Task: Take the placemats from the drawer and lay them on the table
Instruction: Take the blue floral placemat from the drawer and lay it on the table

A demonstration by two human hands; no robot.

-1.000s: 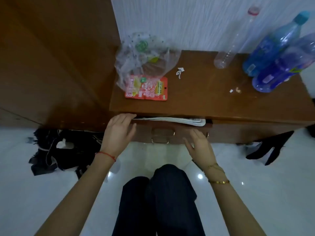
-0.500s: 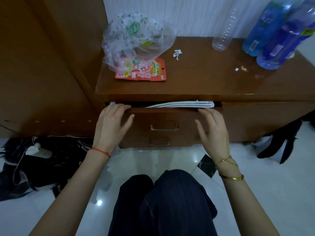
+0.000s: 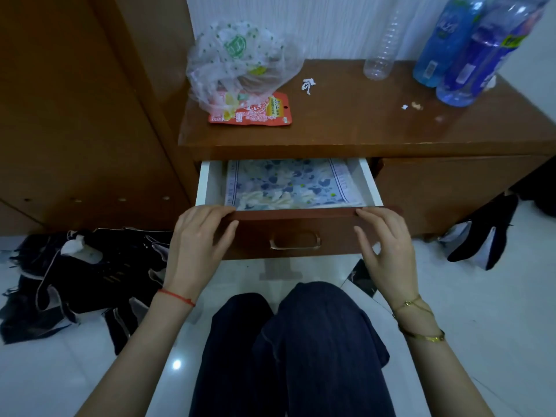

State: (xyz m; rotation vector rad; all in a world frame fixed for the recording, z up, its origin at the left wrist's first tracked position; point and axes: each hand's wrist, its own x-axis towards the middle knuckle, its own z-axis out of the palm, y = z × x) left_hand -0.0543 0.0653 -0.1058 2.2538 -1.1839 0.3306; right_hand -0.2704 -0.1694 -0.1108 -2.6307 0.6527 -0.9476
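Note:
The wooden drawer (image 3: 296, 236) under the table top stands pulled out, showing its white inner walls. Inside lies a placemat (image 3: 288, 183) with a blue, white and cream floral print, flat and filling most of the drawer. My left hand (image 3: 198, 245) grips the left end of the drawer front, fingers curled over its top edge. My right hand (image 3: 386, 246) holds the right end the same way, fingertips on the top edge. The brown table top (image 3: 361, 121) lies just above the drawer.
On the table top sit a clear plastic bag (image 3: 240, 61), a red snack packet (image 3: 258, 112), an empty clear bottle (image 3: 382, 46) and two blue bottles (image 3: 469, 49). Dark clothing (image 3: 78, 275) lies on the white floor at left, black shoes (image 3: 484, 233) at right. My knees are below the drawer.
The drawer, open only a crack before, has slid out toward me with both hands on its front edge. The patterned placemat inside has come into view.

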